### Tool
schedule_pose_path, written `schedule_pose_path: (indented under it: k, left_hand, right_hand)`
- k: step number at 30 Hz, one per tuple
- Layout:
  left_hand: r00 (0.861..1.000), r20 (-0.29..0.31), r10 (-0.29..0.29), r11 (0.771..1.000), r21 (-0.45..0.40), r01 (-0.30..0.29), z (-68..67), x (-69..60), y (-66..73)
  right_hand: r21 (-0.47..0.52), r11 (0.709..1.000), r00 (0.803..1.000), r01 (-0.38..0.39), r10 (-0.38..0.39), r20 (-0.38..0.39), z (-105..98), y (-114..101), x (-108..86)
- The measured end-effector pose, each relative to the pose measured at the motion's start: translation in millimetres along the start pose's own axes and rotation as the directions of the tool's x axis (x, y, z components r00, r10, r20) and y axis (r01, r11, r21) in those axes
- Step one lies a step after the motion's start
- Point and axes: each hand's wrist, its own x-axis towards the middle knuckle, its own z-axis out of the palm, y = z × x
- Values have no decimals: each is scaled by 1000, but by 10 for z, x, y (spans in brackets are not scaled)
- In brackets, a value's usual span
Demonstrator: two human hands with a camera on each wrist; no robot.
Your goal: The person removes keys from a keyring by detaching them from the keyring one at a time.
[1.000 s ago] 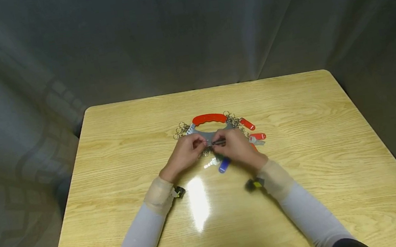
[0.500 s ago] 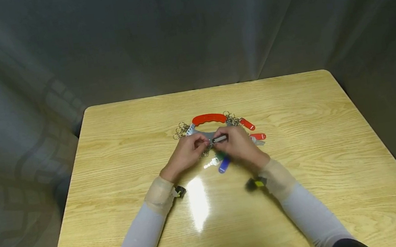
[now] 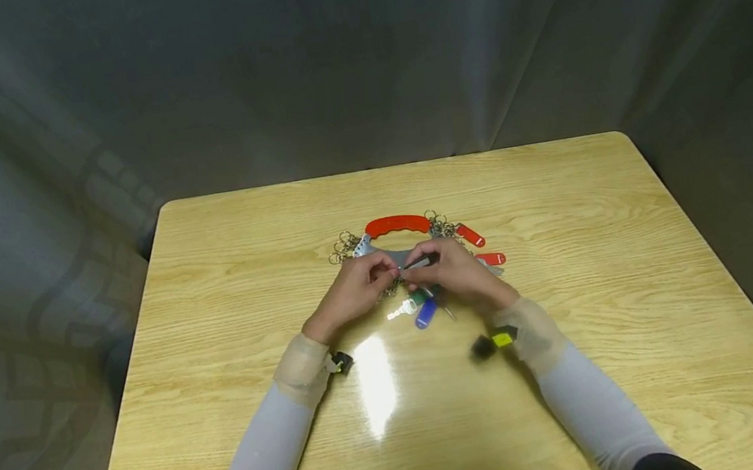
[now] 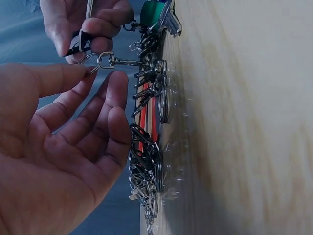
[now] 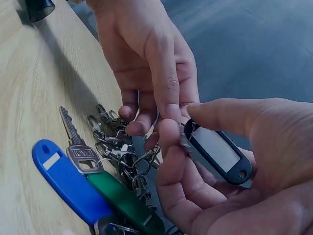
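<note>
A key rack with a red handle [image 3: 396, 224] and a grey plate lies on the table. In the left wrist view my left hand [image 4: 63, 132] pinches a split ring [image 4: 91, 70] joined to a swivel clasp [image 4: 120, 61], which runs to the rack's edge. My right hand [image 3: 460, 271] meets it from the other side, holding a black key tag [image 5: 217, 154] with a white label. A key [image 3: 449, 311] hangs below the right hand. Fingertips of both hands nearly touch, so how tag, key and ring join is partly hidden.
Beside the hands lie a blue tag [image 5: 68, 181], a green tag [image 5: 122, 198] and a silver key [image 5: 80, 154]. Red tags [image 3: 490, 260] rest at the rack's right. Several clasps and rings [image 3: 347, 247] hang along its edges. A curtain [image 3: 354, 63] stands behind the table.
My right hand has turned slightly, its wrist shifting right. The black tag has tilted in its fingers, and the key below has come into sight. My left hand stays nearly still.
</note>
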Motion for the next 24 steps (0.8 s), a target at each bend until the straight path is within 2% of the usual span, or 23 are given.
schedule_pose_path:
  k: [10,13,18,21,24]
  left_hand:
    - [1000,16,-11,1000,13,10,-33,4,7]
    - [1000,16,-8,1000,10,7,-43,6,10]
    - [1000,23,-5,1000,-2,5,-53,4,6]
    - [999,38,-3,1000,-18,3,-52,3,12]
    - [998,54,8,1000,-31,-6,-49,0,19]
  right_hand:
    - [-2,1000,1000,4,-5,-9,6,17,3]
    - [-51,999,999,3,-6,-47,10,-5,-8]
    - [-140,989,991,-40,22,-130,10,-28,-9]
    - [-158,986,991,-54,34,-127,7,-31,-8]
    - [-178,983,992,-37,14,-127,5,-38,-12]
